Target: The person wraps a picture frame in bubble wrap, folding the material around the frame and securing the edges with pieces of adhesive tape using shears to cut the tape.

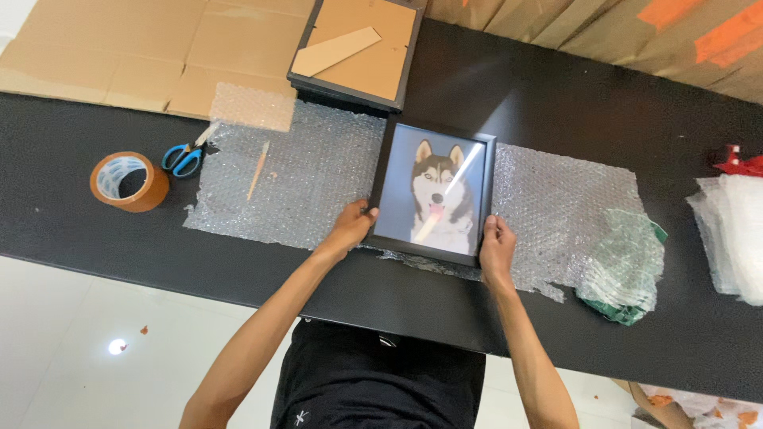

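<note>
The left hand (350, 226) grips the near left edge of the frame (433, 191), fingers curled over the rim. The right hand (497, 242) grips the near right corner, thumb on the front border. Between them, the frame lies face up on the bubble wrap (306, 179), which spreads across the black worktop (556, 95). It is a dark frame holding a picture of a husky. Its long axis runs away from the hands, tilted slightly, and the dog's head points to the far end while its chest is nearest the hands.

Beyond the frame's far edge, a second frame (358, 52) lies back up, a cardboard strip (335, 52) across its backing. Well out from the left hand sit blue-handled scissors (183, 157) and a tape roll (127, 181), with a thin stick (257, 171) on the wrap between. Flat cardboard (119, 48) lies past those. Just beyond the right hand, a wrapped green bundle (624, 266) rests on the wrap's end, and clear plastic sheets (735, 234) are stacked further out.
</note>
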